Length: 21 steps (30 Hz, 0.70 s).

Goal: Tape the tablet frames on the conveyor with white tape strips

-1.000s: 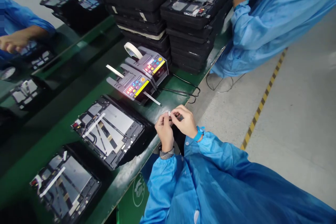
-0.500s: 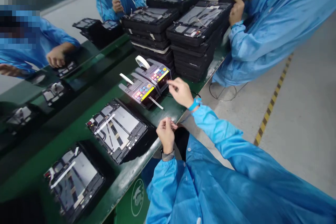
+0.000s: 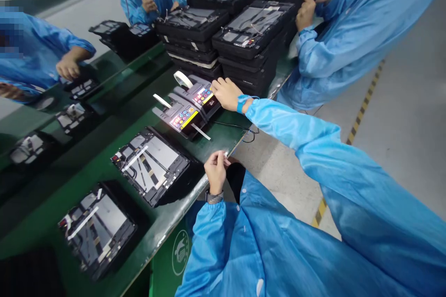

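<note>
Green bench: carries everything listed below.
Tray stacks: black, at the far end, behind the dispensers.
Opened tablet: lies flat, near the left hand.
Far dispenser: lit panel, tape roll on top.
Right hand: has parted from the left hand and reached out; now rests on the far dispenser. Whether its fingers grip anything cannot be told.
Left hand: at the bench edge, fingertips pinched on the tape piece.
Tape piece: small, white; now held one-handed, so work on it is suspended.
</note>
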Each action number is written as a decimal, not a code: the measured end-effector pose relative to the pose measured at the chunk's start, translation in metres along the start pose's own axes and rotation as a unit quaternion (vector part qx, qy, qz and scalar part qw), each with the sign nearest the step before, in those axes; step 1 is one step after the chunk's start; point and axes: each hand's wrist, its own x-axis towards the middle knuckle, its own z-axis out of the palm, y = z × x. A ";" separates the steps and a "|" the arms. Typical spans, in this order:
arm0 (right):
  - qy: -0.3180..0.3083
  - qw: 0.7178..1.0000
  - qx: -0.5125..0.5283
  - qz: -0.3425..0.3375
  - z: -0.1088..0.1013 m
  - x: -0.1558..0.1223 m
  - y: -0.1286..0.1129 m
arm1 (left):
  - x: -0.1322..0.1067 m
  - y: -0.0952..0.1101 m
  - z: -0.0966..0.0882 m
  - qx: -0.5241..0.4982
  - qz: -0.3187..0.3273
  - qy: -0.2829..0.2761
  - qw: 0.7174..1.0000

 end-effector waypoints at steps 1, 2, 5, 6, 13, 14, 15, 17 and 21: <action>0.001 1.000 0.027 0.015 -0.002 0.000 0.005 | 0.000 0.000 0.000 -0.002 0.003 0.000 1.000; 0.011 0.997 0.059 0.041 -0.001 -0.002 0.009 | 0.000 0.000 0.000 -0.004 0.006 0.000 1.000; 0.082 0.961 0.198 0.177 0.014 -0.017 0.013 | 0.001 0.000 -0.001 -0.008 0.013 0.004 1.000; 0.096 0.930 0.265 0.235 0.022 -0.023 0.012 | 0.001 0.000 -0.001 -0.009 0.014 0.004 1.000; 0.060 0.665 0.641 0.379 0.069 -0.032 -0.012 | 0.001 -0.001 0.000 -0.009 0.019 0.019 1.000; 0.096 0.676 0.619 0.389 0.071 -0.031 -0.016 | 0.000 0.000 0.000 -0.009 0.020 0.020 1.000; 0.140 0.694 0.584 0.397 0.073 -0.030 -0.019 | 0.000 0.000 0.000 -0.009 0.020 0.022 1.000; 0.212 0.726 0.522 0.394 0.077 -0.027 -0.027 | 0.000 0.000 -0.001 -0.009 0.020 0.022 1.000; 0.215 0.704 0.560 0.381 0.088 -0.017 -0.044 | 0.000 0.000 -0.001 -0.010 0.013 0.021 1.000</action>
